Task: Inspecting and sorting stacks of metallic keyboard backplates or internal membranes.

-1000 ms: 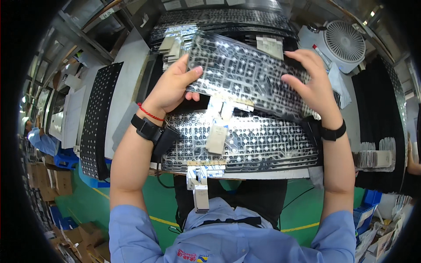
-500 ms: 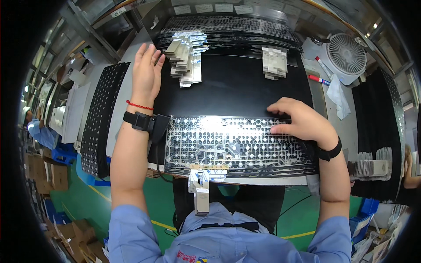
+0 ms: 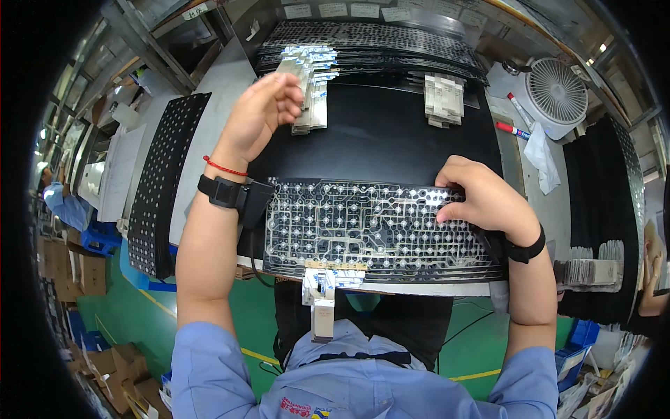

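we see the circuit-sheet stack (image 3: pixel 349 220) by the near edge of the worktop (image 3: pixel 419 288), long axis left to right; our right hand (image 3: pixel 483 197) is nearer, over its far right part, thumb and fingers parted. our left hand (image 3: pixel 259 115) hovers beyond it, fingers loosely curled, empty. thin, glossy sheets carry silvery dots and traces, with flat pale tails (image 3: pixel 323 318) overhanging.

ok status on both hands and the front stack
Left hand raised, nothing visible in it, beside pale strips. Right hand at far right of front stack, grip unclear. Stack flat, no loose object seen on it.
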The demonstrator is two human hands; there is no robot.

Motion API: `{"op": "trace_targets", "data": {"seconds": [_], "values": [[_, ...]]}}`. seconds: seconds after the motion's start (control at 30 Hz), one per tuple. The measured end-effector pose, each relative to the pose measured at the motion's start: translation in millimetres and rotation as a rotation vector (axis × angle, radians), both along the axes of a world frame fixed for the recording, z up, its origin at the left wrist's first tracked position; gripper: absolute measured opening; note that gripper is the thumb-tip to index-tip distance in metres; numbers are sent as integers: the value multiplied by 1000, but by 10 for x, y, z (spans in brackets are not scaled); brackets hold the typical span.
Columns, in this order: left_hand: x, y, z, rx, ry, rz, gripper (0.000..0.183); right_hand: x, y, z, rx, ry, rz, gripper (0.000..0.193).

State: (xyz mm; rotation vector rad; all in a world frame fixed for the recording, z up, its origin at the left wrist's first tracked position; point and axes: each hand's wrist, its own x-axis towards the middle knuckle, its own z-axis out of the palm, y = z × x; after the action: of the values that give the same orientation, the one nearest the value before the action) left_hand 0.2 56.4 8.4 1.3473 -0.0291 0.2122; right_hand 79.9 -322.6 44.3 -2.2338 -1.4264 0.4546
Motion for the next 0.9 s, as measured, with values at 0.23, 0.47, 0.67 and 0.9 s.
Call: {"op": "trace_targets", "data": {"seconds": [0.23,0.47,0.67,0.9], "values": [[-142,-347,125,658,223,-449,31,217,-146,42,100,53,-227,37],[-83,-458,82,825,224,-283,20,322,-168,-70,124,25,-247,36],[-39,-288,-1,599,18,36,20,413,-201,-159,144,126,-268,35],[-303,-325,249,244,-222,-410,12,497,-249,-197,158,192,-271,32]]}}
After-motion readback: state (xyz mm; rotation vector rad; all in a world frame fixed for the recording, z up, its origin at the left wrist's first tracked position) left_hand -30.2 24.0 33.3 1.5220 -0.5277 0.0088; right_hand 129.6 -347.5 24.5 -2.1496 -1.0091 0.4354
